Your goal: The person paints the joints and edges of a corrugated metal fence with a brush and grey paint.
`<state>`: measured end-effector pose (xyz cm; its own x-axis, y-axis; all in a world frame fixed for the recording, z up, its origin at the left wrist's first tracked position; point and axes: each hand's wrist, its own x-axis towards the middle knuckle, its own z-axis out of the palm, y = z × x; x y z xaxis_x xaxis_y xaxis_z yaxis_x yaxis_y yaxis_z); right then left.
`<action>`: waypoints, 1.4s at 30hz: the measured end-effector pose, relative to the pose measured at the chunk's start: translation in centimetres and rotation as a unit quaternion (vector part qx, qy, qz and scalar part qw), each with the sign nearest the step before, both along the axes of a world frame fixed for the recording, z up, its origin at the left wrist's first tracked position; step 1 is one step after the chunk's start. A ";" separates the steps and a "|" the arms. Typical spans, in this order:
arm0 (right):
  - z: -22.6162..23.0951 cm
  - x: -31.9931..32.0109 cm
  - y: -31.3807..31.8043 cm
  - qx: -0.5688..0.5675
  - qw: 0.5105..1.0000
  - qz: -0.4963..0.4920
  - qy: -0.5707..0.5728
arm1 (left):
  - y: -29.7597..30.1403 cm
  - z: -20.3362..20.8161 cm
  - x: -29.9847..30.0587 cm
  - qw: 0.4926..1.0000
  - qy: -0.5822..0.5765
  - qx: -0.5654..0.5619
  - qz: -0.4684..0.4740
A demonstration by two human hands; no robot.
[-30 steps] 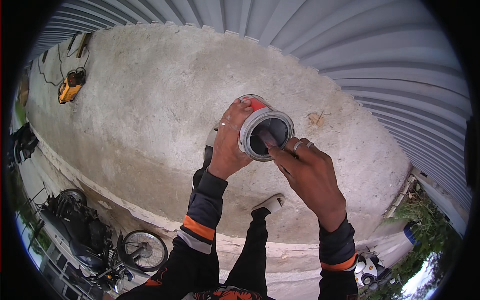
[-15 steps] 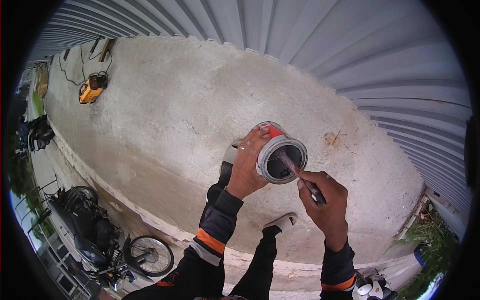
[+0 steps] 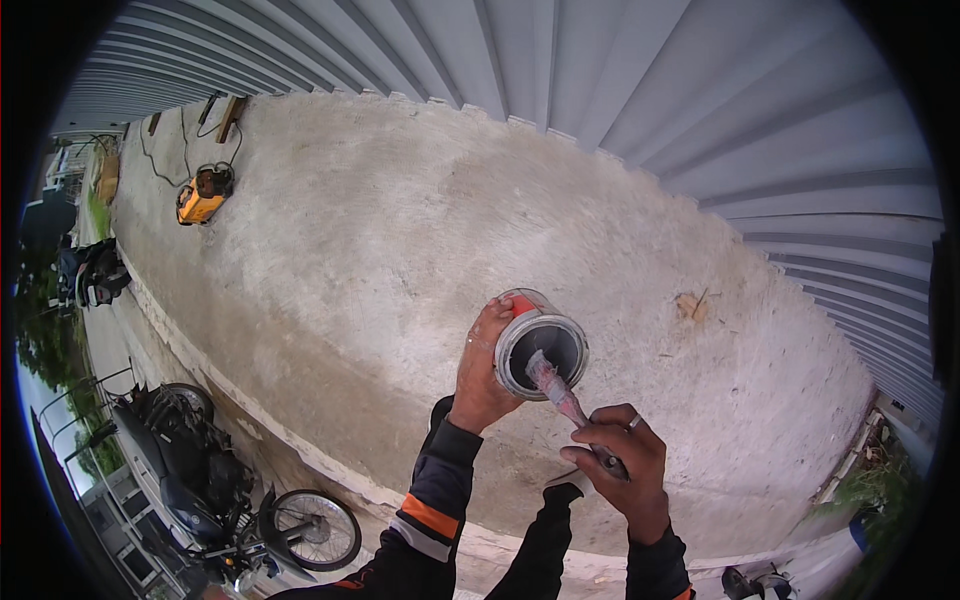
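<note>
My left hand (image 3: 484, 368) is wrapped round the side of a paint can (image 3: 583, 352) with a red patch on its wall, held in the air with its mouth tilted toward me. Dark grey paint coats the inside. In my right hand (image 3: 625, 462) is a paintbrush (image 3: 562, 398), gripped by its handle. The grey-smeared brush head lies over the can's opening, near the inner wall; whether it touches the paint I cannot tell.
Grey corrugated metal sheeting (image 3: 640, 90) borders the concrete floor (image 3: 350, 210) at the far side. A yellow-orange machine with cables (image 3: 203, 196) stands far left. A motorcycle (image 3: 200, 480) is parked at lower left. Dry leaf debris (image 3: 692, 304) lies to the right.
The can and both hands have moved down and slightly left in view. The brush has come partly out of the can, so more of its head shows.
</note>
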<state>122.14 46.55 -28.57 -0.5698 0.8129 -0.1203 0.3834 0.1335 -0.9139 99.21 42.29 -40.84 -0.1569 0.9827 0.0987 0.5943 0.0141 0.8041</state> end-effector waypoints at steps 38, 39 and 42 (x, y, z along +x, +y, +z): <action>-10.2 -1.7 2.5 0.352 0.926 0.048 -0.130 | 5.0 -4.1 -1.1 0.982 -0.166 -0.034 0.078; -10.3 -1.8 2.6 0.356 0.923 0.045 -0.135 | 5.1 -4.0 -1.1 0.983 -0.164 -0.035 0.074; -10.5 -1.7 2.3 0.356 0.922 0.046 -0.143 | 5.1 -4.1 -1.2 0.983 -0.166 -0.025 0.077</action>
